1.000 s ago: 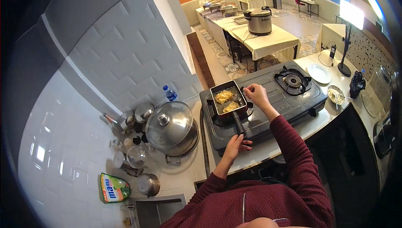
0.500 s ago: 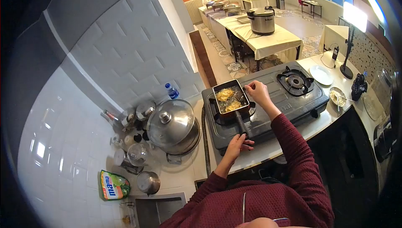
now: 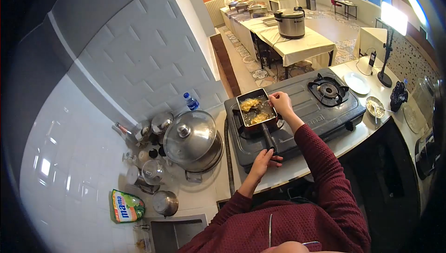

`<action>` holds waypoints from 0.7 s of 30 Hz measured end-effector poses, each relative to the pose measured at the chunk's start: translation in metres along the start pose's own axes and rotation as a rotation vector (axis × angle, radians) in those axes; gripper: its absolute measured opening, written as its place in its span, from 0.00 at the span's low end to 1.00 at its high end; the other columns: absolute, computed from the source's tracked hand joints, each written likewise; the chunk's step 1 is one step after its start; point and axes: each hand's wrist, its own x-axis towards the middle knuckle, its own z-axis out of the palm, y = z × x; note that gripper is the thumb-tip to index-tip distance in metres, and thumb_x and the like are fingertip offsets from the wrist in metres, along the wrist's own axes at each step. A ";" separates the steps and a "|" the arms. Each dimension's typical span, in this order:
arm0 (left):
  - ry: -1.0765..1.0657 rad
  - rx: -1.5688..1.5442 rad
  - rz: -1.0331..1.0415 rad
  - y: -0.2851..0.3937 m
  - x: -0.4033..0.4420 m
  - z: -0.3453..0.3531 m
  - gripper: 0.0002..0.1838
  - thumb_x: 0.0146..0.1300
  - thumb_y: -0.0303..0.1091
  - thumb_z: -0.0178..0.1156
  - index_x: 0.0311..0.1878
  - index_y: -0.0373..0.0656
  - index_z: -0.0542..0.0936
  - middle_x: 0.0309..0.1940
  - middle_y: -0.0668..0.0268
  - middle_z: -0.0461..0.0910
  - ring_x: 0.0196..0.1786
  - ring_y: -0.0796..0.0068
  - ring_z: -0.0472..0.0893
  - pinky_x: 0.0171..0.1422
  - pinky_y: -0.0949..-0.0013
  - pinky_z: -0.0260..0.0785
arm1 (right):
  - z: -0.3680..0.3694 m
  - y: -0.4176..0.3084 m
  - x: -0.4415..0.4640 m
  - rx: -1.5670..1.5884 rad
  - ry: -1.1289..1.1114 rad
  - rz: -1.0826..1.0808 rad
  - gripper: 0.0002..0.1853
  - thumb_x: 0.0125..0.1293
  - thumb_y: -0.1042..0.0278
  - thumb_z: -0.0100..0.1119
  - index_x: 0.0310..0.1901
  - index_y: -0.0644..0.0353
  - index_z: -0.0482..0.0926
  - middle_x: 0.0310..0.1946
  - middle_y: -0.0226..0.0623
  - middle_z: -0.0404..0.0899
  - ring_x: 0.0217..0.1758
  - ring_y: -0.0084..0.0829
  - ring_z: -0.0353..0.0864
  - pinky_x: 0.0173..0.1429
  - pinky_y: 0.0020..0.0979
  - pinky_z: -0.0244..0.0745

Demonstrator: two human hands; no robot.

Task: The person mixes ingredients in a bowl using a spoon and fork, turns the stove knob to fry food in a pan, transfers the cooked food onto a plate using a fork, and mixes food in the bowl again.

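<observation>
A small square frying pan sits on the left burner of the gas stove. Two golden fritters, one at the upper left and one at the lower right, lie in bubbling oil inside it. My left hand grips the end of the pan's black handle. Over the pan's right rim is my right hand, its thumb and fingers pinched together. Whatever it may hold is too small to make out.
Right of the pan is a second burner. A white plate, a bowl of pale food and a lamp stand occupy the right counter. A large lidded pot stands left of the stove, near a blue-capped bottle.
My right hand and forearm have shifted slightly left, with the fingers closer over the pan's rim. My left hand stays on the handle.
</observation>
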 end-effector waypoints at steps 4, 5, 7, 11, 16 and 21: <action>0.007 -0.003 -0.011 -0.002 0.001 0.000 0.15 0.67 0.46 0.44 0.39 0.43 0.65 0.39 0.53 0.78 0.36 0.64 0.80 0.44 0.65 0.70 | 0.001 -0.017 0.008 -0.048 0.001 -0.085 0.11 0.56 0.64 0.58 0.30 0.64 0.79 0.20 0.35 0.80 0.24 0.27 0.80 0.34 0.28 0.73; 0.011 0.004 -0.015 -0.001 0.000 0.001 0.15 0.67 0.46 0.44 0.39 0.43 0.65 0.39 0.53 0.78 0.36 0.64 0.80 0.44 0.65 0.70 | 0.002 -0.021 0.010 -0.040 0.007 -0.113 0.10 0.56 0.67 0.59 0.28 0.68 0.77 0.19 0.35 0.79 0.22 0.21 0.77 0.28 0.24 0.70; 0.018 0.021 -0.024 0.002 -0.002 0.003 0.15 0.67 0.46 0.44 0.40 0.43 0.65 0.39 0.53 0.78 0.36 0.64 0.80 0.44 0.64 0.70 | 0.006 -0.025 0.017 -0.048 -0.006 -0.099 0.10 0.56 0.67 0.59 0.28 0.67 0.77 0.19 0.35 0.79 0.22 0.21 0.77 0.28 0.24 0.70; 0.021 0.048 -0.005 -0.001 -0.001 0.001 0.15 0.67 0.46 0.43 0.40 0.43 0.65 0.39 0.53 0.78 0.37 0.64 0.80 0.44 0.64 0.70 | 0.012 -0.033 0.025 -0.051 -0.009 -0.100 0.11 0.54 0.64 0.59 0.29 0.66 0.79 0.22 0.41 0.79 0.28 0.32 0.78 0.35 0.30 0.71; 0.026 0.012 0.002 0.001 -0.004 0.004 0.17 0.67 0.48 0.44 0.43 0.42 0.66 0.38 0.55 0.79 0.34 0.68 0.81 0.41 0.68 0.69 | 0.018 -0.040 0.026 -0.068 0.027 -0.195 0.12 0.51 0.63 0.61 0.29 0.65 0.81 0.26 0.47 0.79 0.34 0.43 0.80 0.41 0.37 0.73; 0.023 0.004 0.007 -0.002 -0.001 0.003 0.16 0.67 0.47 0.42 0.43 0.42 0.65 0.38 0.55 0.79 0.34 0.68 0.81 0.41 0.68 0.69 | 0.016 -0.048 0.020 -0.116 0.052 -0.242 0.11 0.51 0.64 0.61 0.26 0.66 0.80 0.25 0.48 0.79 0.33 0.44 0.80 0.41 0.37 0.73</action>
